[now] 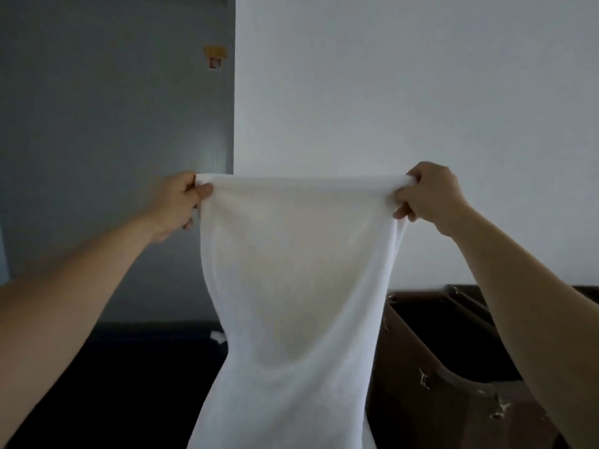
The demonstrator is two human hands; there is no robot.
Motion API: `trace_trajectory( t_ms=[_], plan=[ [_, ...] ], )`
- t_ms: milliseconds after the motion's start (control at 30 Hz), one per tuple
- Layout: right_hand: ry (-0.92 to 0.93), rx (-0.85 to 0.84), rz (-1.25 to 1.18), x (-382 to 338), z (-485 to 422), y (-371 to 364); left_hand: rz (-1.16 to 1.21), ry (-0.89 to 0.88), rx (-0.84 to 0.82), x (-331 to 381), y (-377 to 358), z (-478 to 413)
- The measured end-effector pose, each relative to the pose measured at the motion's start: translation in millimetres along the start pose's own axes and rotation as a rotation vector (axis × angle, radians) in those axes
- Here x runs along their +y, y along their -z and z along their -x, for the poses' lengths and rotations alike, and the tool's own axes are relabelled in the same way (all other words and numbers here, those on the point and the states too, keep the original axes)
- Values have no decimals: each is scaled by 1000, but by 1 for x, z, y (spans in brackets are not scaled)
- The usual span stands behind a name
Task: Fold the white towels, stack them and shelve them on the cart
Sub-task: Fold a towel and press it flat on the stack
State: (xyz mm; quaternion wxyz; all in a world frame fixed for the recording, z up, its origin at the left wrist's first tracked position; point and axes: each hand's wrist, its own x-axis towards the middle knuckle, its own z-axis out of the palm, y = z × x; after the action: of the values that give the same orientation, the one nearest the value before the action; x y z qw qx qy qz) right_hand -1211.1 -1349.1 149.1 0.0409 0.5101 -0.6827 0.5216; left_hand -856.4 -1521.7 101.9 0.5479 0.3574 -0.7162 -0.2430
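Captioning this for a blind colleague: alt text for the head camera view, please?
A person holds a soft white towel up by its top corners, left hand and right hand each gripping one, the cloth hanging down. Behind are a plain white wall, a grey door with a small yellow sticker, and a dark brown open bin at lower right.
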Motion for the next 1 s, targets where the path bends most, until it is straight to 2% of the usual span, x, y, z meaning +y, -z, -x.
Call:
trace_trajectory(
  t_ms=[133, 233, 333, 467, 567, 633, 700, 767, 833, 1000],
  plan=[
    [-46, 12, 82, 27, 18, -6, 158, 74, -99, -6, -11, 21],
    [-31, 51, 46, 41, 20, -10, 301, 121, -80, -8, -24, 27],
    [-63, -4, -60, 56, 17, -10, 339, 125, -2, -13, -39, 30],
    [-75, -162, -9, 79, 14, -15, 165, 92, 88, -34, -65, 26],
    [-226, -389, -121, 114, 11, -22, 60, 186, -19, -60, -84, 28],
    [-302, -470, -153, 132, 4, -30, 6, 208, -88, -66, -98, 28],
    [-252, -359, -167, 133, -16, -35, -12, 145, 25, -52, -107, 13],
    [-114, -99, -268, 110, -45, -32, -27, 14, 257, -20, -107, -13],
    [-10, 74, -391, 79, -68, -22, -23, -82, 391, 8, -100, -39],
    [48, 11, -321, 77, -72, -18, -109, -73, 383, 14, -93, -53]
  ],
)
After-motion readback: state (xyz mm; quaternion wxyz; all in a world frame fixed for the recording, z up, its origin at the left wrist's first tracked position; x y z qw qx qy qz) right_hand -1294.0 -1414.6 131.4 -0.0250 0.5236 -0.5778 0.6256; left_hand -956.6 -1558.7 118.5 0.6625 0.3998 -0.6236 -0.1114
